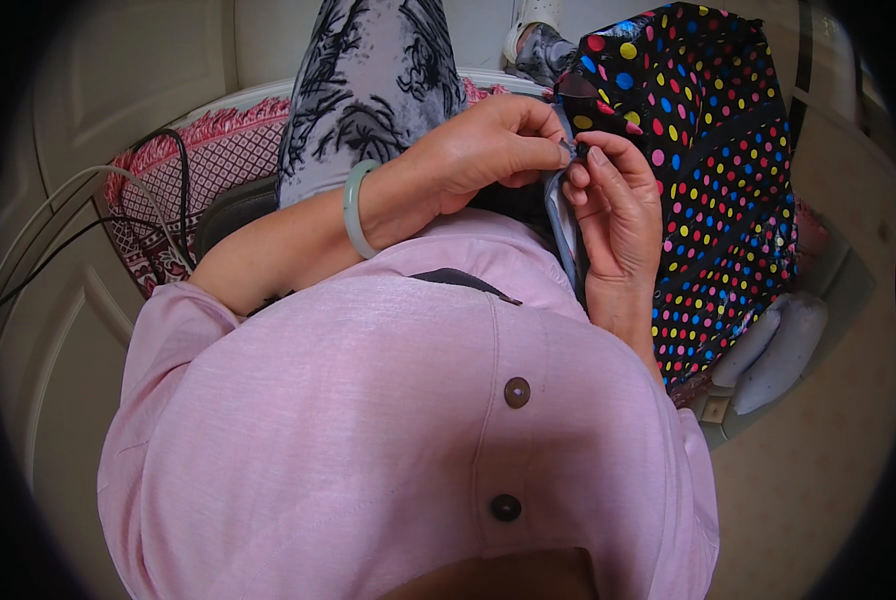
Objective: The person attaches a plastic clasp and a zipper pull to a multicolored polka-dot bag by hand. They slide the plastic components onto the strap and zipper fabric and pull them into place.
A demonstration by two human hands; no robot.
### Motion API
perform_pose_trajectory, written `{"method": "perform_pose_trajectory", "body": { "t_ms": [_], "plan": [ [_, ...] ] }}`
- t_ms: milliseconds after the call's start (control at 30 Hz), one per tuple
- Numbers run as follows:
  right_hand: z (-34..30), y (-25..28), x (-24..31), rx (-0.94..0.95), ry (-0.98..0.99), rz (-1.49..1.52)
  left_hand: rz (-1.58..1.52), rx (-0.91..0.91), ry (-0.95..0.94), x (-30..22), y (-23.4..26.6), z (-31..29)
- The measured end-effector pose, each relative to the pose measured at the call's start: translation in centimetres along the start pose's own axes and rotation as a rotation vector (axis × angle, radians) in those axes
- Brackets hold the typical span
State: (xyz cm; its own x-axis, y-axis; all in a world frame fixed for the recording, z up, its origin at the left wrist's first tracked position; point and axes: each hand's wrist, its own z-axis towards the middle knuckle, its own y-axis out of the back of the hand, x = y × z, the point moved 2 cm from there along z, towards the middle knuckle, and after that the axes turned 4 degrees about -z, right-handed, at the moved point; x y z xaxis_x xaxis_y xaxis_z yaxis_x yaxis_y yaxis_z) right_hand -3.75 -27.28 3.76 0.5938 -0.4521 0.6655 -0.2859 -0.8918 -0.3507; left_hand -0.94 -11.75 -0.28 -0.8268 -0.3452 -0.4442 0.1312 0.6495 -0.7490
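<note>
My left hand (pixel 488 150), with a pale green bangle (pixel 355 208) on its wrist, reaches across my lap and is closed in a pinch. Its thumb and finger grip the edge of a grey-blue cloth (pixel 558 195). Close against it, my right hand (pixel 618 205) pinches a small dark piece (pixel 572 149) at the same edge; its exact kind is hidden by the fingertips. The rest of the cloth hangs down between my hands, with a pale inner side showing.
A black bag with coloured dots (pixel 713 190) stands at the right. Beyond its lower edge lie pale grey, rounded cloth-like things (pixel 783 350). A red-and-white patterned cover (pixel 233 160) with fringe spreads at the left, crossed by black and white cables (pixel 98 172). Panelled doors (pixel 118 90) stand beyond.
</note>
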Motion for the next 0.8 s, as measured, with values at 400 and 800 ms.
{"method": "perform_pose_trajectory", "body": {
  "t_ms": [400, 800],
  "plan": [
    [-0.28, -0.29, 0.18, -0.008, 0.048, -0.157, 0.048, -0.003, -0.006, -0.01, 0.20, -0.19],
    [-0.40, -0.83, -0.17, -0.080, 0.097, -0.247, 0.251, -0.036, -0.102, 0.11, 0.25, -0.13]
  ]
}}
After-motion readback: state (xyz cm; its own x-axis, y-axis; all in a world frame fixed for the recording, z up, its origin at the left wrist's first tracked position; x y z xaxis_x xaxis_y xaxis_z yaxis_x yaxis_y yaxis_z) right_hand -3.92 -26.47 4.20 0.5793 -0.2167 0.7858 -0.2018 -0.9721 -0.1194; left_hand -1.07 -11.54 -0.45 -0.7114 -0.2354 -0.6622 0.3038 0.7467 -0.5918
